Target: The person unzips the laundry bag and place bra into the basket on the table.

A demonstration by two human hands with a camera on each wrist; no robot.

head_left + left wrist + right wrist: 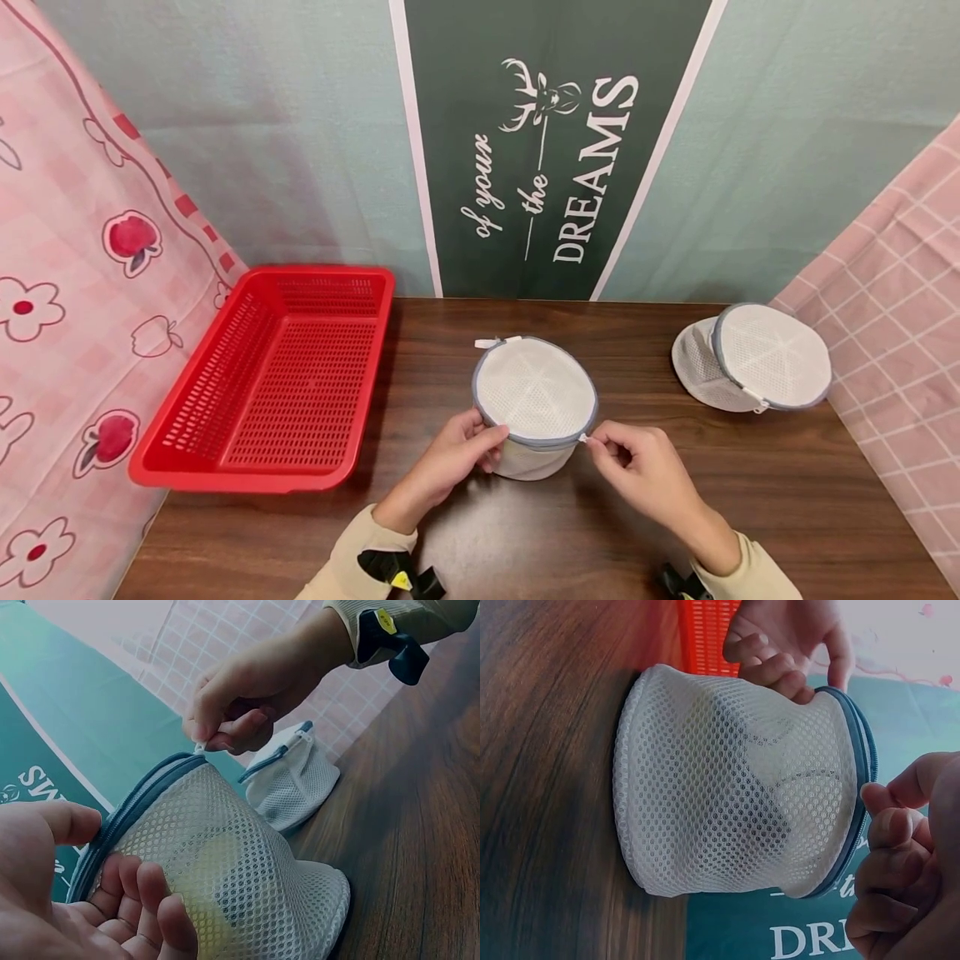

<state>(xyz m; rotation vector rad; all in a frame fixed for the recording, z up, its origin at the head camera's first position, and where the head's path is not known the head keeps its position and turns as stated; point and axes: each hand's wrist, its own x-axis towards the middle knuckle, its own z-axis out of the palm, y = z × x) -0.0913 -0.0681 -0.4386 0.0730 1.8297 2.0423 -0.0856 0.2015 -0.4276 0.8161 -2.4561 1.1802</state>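
Brown bench (540, 542) bore a mesh bag (536, 390); left fingers (489, 439) held its rim (543, 442), apparently steadying it while, across from them, right fingers (611, 432) pinched the zipper pull (583, 437).

On the brown wooden table (540, 533) there stand a red basket (300, 392) at ten o'clock, a white mesh bag (536, 388) in the centre, and a second bag (772, 354) at two o'clock.

pale beige long sleeves (341, 568), with a chunky black mount (409, 664) strapped over each, bearing a yellow patch (386, 620).
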